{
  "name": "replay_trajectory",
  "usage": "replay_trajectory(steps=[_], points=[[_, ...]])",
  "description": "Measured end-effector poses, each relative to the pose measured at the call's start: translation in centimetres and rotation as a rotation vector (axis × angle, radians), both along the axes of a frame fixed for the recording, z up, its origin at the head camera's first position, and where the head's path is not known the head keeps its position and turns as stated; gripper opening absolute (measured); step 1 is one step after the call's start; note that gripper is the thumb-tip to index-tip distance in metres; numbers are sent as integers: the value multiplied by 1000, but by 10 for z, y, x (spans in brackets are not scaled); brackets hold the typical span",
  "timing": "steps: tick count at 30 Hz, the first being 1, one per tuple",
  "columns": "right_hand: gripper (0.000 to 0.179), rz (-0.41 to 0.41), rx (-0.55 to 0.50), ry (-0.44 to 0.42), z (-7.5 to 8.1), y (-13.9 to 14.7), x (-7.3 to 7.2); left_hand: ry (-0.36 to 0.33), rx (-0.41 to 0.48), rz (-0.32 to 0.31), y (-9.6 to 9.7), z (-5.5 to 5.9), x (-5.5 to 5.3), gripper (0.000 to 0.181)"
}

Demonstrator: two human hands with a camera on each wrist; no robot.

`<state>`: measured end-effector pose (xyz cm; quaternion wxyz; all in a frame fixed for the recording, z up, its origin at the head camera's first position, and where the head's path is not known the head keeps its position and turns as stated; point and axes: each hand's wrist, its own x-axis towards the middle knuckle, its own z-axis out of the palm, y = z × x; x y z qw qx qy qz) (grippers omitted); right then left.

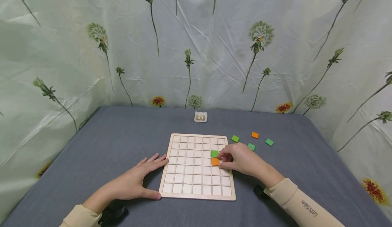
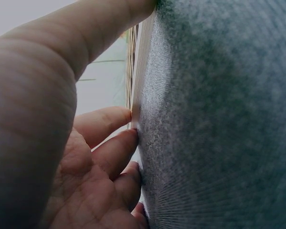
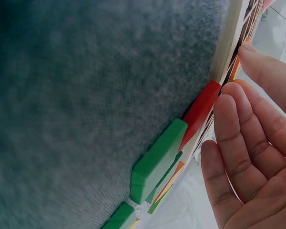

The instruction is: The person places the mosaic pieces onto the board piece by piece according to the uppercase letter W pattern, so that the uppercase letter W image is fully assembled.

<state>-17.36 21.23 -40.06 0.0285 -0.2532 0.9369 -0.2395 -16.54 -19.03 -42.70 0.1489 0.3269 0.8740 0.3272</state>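
A square wooden grid board (image 1: 196, 198) lies on the cloth. My left hand (image 1: 134, 177) rests at its left edge, fingers spread, thumb at the lower left corner; in the left wrist view the fingertips meet the board's side. Over the right part of the board, my right hand (image 1: 242, 159) pinches an orange tile (image 1: 215, 161) at its right side between thumb and fingers. This tile sits in a cell directly below a green tile (image 1: 214, 153). In the right wrist view, a red tile (image 3: 200, 112) leans or lies by the board's edge, hidden in the head view.
Right of the board lie a light green tile (image 1: 235, 138), an orange loose tile (image 1: 255, 135) and two green ones, a nearer (image 1: 251, 146) and a farther (image 1: 269, 142). A small patterned card (image 1: 200, 116) lies behind the board. A flowered curtain (image 1: 220, 50) stands behind the table.
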Motion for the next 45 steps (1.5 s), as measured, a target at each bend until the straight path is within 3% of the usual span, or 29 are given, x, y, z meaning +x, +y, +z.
replay_trajectory(steps=[25, 37, 45], points=[[13, -34, -30, -22, 0, 2, 0, -9, 9, -5, 3, 2, 0, 104], [12, -18, -105, -103, 2, 10, -1, 0, 23, -10, -2, -1, 3, 103], [12, -83, -86, -70, 9, 30, -5, -9, 14, -9, 0, 0, 1, 104]])
